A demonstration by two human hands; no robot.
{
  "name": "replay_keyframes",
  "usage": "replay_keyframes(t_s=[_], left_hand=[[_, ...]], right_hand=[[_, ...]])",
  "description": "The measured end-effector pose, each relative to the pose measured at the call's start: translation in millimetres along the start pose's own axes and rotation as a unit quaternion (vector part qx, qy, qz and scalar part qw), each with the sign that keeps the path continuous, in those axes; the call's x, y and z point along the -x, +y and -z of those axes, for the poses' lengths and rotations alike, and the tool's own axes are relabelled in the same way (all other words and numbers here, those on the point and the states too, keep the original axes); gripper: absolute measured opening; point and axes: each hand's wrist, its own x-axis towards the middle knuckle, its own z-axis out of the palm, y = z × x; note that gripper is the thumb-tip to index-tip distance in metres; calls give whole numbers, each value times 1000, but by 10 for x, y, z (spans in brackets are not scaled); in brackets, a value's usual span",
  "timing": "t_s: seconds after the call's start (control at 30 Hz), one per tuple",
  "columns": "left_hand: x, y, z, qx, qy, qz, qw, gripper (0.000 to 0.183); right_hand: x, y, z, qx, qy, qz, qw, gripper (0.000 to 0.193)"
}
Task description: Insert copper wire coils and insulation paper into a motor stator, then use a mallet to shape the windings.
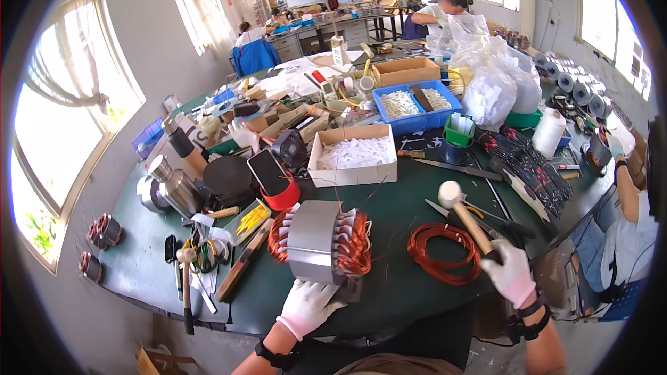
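Note:
In front of me stands a motor stator with a grey steel core. Copper windings bulge from both its sides, with white insulation strips between the coils. My left hand, in a white glove, lies against the lower front of the core with its fingers stretched out. On the right, my gloved right hand is closed around the dark grip of a mallet. The mallet's pale head points up and away from the stator. Between stator and right hand lies a coil of reddish copper wire.
Scissors lie beyond the wire coil. A white box of paper strips and a phone on a red stand are behind the stator. To the left are a hammer and a steel flask. A person sits at the right.

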Motion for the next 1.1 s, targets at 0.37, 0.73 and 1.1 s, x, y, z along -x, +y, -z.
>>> replay_keyframes(t_s=[0.37,0.73,1.1], left_hand=[[206,342,28,83,82,27,993,48],[168,386,-21,79,92,38,992,40],[91,569,174,108,140,-47,983,42]], right_hand=[[-410,2,-603,101,-8,186,977,14],[-1006,181,-915,256,-56,87,961,11],[-241,-392,-276,-524,-84,-195,825,15]])
